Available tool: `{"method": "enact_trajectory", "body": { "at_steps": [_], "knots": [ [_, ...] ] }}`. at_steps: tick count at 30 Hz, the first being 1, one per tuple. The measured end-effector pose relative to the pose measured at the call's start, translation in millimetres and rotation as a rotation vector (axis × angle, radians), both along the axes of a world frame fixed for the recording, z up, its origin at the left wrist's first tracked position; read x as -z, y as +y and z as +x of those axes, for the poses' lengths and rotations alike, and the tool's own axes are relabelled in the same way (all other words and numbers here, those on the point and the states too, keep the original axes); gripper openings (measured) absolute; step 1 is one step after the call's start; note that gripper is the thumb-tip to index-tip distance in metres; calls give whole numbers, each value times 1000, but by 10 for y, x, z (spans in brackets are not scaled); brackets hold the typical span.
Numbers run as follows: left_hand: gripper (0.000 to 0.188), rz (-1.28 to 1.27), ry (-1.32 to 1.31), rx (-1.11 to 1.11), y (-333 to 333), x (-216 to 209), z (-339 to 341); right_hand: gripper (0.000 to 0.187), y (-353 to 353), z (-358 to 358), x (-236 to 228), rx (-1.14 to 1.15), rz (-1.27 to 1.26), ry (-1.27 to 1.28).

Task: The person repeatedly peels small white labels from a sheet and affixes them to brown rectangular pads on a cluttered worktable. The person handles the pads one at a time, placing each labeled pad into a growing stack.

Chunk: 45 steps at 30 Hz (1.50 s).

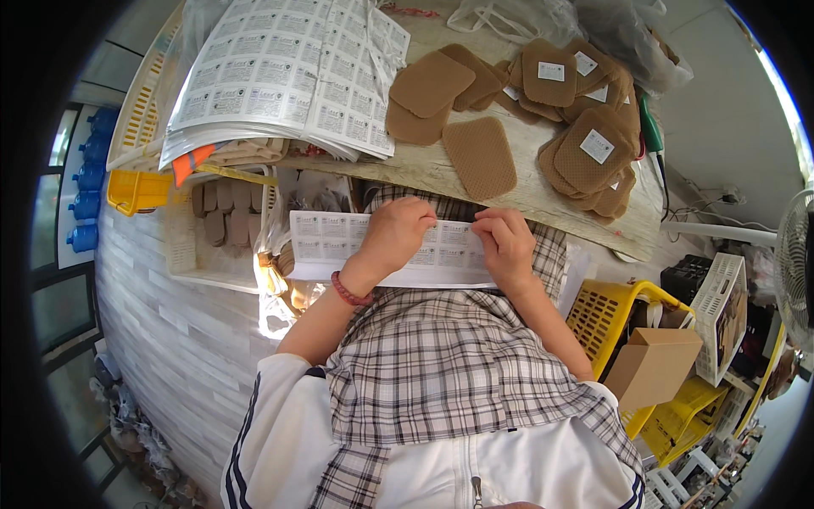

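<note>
A strip of white label sheet (331,246) printed with rows of small labels lies across my lap, over a plaid apron (449,365). My left hand (397,233), a red beaded band at its wrist, is closed with the fingertips pinched at the sheet's upper edge. Close by on the right, my right hand (507,244) is also closed, thumb and forefinger pinching near the sheet's top right part. Whether a loose label sits between the fingers is too small to tell. Just beyond the hands, a brown rounded textured pad (481,158) without a label rests on the table's near edge.
More unlabelled brown pads (432,83) and a heap of labelled pads (585,127) lie on the wooden table (365,174). A thick stack of label sheets (263,76) covers its left end. Crates (225,276) stand low left; a yellow basket (606,310) and a cardboard box (653,365) stand right.
</note>
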<state>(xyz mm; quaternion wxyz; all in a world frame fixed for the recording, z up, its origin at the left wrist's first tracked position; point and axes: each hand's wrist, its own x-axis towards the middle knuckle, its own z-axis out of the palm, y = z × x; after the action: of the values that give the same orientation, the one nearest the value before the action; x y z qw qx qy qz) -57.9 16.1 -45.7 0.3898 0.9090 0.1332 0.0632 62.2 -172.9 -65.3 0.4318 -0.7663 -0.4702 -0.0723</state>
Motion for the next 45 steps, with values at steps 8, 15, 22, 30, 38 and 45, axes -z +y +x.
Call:
{"method": "enact_trajectory", "body": {
  "at_steps": [8, 15, 22, 30, 38, 45],
  "knots": [
    [11, -130, -15, -110, 22, -73, 67, 24, -26, -31, 14, 81, 94, 7],
    [11, -97, -47, -55, -45, -61, 94, 22, -60, -8, 37, 70, -7, 52],
    [12, -110, -16, -48, -52, -54, 137, 18, -79, 40, 34, 48, 20, 16],
    [18, -320, 158, -78, 70, -65, 287, 12, -143, 0, -91, -202, 151, -86],
    [9, 151, -273, 157, -144, -106, 394, 3, -226, 491, -396, 40, 479, 834],
    [10, 245, -242, 287, -185, 45, 506, 4, 154, 991, -163, 17, 218, 914]
  ]
}}
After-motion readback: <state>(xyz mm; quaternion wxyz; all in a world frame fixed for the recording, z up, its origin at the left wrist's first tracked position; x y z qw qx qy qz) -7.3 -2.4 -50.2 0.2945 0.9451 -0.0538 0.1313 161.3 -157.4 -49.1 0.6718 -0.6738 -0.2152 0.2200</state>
